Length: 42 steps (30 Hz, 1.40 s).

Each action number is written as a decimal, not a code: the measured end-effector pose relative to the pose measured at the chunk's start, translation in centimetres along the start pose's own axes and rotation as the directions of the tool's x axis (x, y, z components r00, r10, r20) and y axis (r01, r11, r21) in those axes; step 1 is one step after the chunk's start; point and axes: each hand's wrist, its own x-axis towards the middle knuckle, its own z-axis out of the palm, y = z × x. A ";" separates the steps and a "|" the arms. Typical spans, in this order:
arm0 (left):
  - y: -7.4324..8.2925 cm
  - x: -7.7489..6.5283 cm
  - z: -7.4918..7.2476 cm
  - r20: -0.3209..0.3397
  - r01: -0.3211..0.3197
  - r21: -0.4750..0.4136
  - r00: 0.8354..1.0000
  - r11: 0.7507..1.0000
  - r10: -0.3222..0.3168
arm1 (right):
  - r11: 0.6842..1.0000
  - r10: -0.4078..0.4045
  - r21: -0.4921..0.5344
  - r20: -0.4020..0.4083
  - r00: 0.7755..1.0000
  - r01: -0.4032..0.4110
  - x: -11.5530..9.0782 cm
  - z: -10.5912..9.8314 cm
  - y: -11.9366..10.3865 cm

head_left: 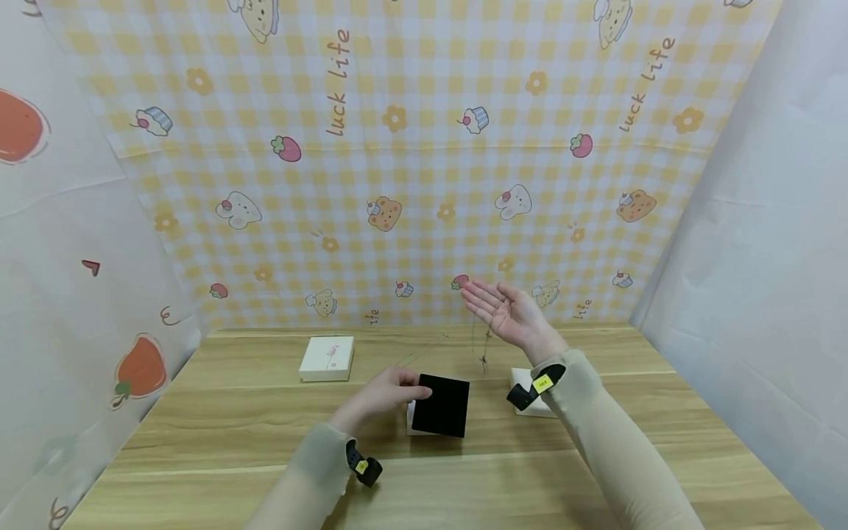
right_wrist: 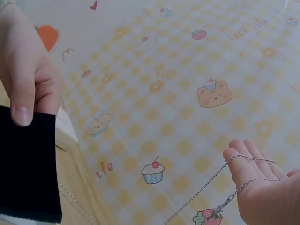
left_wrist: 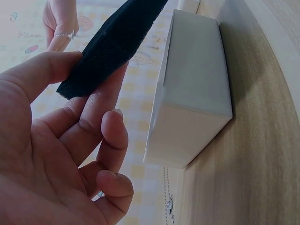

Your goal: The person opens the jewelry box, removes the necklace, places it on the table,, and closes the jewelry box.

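My left hand point(head_left: 387, 391) pinches a thin square black pad point(head_left: 442, 405) between thumb and fingers, its surface fuzzy like velvet or foam. Beneath the pad stands a small white box point(left_wrist: 197, 70), mostly covered by it in the head view. Higher up and to the right, my right hand point(head_left: 513, 316) is raised with the fingers straight and the palm showing. Over it hangs a silver chain necklace point(right_wrist: 229, 199), looped across the fingers, with its ends dangling in front of the back cloth.
A white lidded box point(head_left: 327, 358) with a pink flower print sits at the back left. Another white box point(head_left: 522, 379) is partly hidden behind my right wrist. A second fine chain point(left_wrist: 169, 204) lies near the middle box. Patterned cloth point(head_left: 424, 169) closes off the back.
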 end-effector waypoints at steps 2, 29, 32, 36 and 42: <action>0.0 0.0 0.0 -0.001 0.003 0.001 1.000 1.000 -0.003 | 1.000 -0.008 0.002 -0.013 1.000 0.008 0.2 -0.1 0.3; 0.1 -0.1 -0.2 0.001 0.003 0.004 1.000 1.000 -0.003 | 0.998 -0.036 -0.049 -0.042 0.998 0.034 2.7 -1.4 3.5; 0.2 -0.2 -0.1 0.000 0.003 0.007 1.000 1.000 -0.003 | 0.998 -0.039 -0.047 -0.060 0.997 0.036 2.9 -1.7 3.5; 0.3 -0.2 -0.1 -0.001 0.008 0.006 1.000 1.000 -0.008 | 0.998 -0.043 -0.043 -0.079 0.996 0.040 3.0 -2.3 3.5; 0.2 -0.2 0.0 -0.001 0.008 0.000 1.000 1.000 -0.008 | 0.999 -0.046 -0.033 -0.085 0.995 0.043 3.2 -3.2 3.2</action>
